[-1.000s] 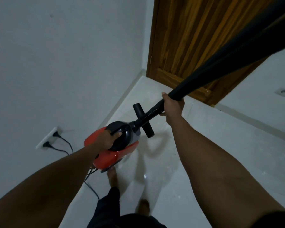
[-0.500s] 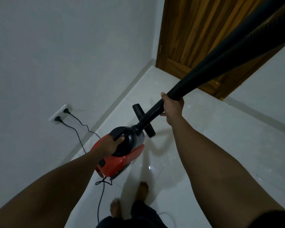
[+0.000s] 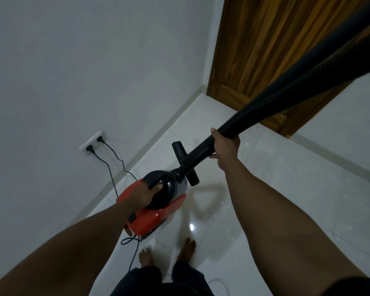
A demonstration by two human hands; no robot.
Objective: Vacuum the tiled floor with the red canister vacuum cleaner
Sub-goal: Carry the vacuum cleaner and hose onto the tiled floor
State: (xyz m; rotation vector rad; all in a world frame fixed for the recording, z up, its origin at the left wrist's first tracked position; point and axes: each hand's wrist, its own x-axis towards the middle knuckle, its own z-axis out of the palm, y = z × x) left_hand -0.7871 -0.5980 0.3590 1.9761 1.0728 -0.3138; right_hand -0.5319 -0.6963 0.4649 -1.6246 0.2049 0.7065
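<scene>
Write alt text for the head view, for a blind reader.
A person's left hand grips the top handle of a red canister vacuum while the right hand grips its black hose, over a glossy white tiled floor. Two cords run to a wall outlet on the left; a wooden door stands ahead.

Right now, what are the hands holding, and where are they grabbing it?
The left hand grips the red vacuum cleaner by its black top handle. The right hand grips the black hose close to the vacuum cleaner.
</scene>
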